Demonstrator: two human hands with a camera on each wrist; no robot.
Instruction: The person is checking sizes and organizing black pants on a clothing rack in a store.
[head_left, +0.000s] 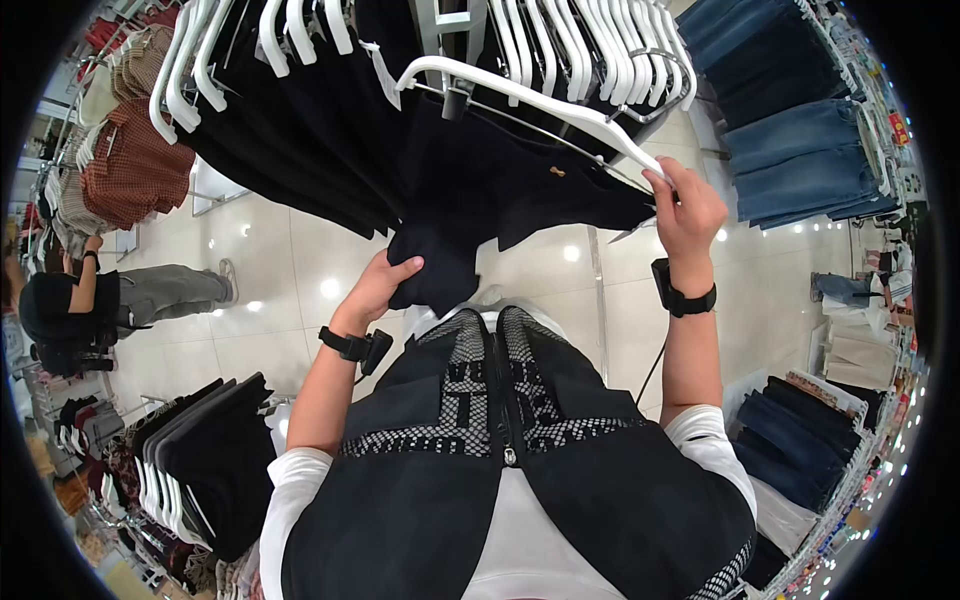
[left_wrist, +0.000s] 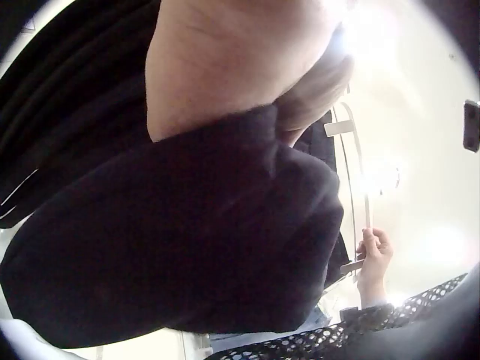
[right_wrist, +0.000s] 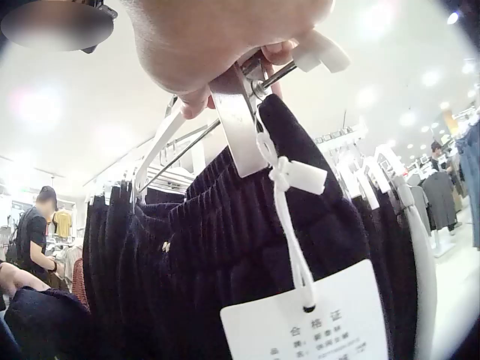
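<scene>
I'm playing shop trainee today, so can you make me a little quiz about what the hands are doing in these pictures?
1. True or false: the left hand is holding the end of the white hanger.

2. Pick one. What is the left hand gripping?
a) a red checked shirt
b) the lower part of the dark garment
c) a pair of blue jeans

3. Fill in the gap: in the right wrist view, the printed tag hangs from a ____ string.

Key:
1. False; the right hand holds it.
2. b
3. white
</scene>
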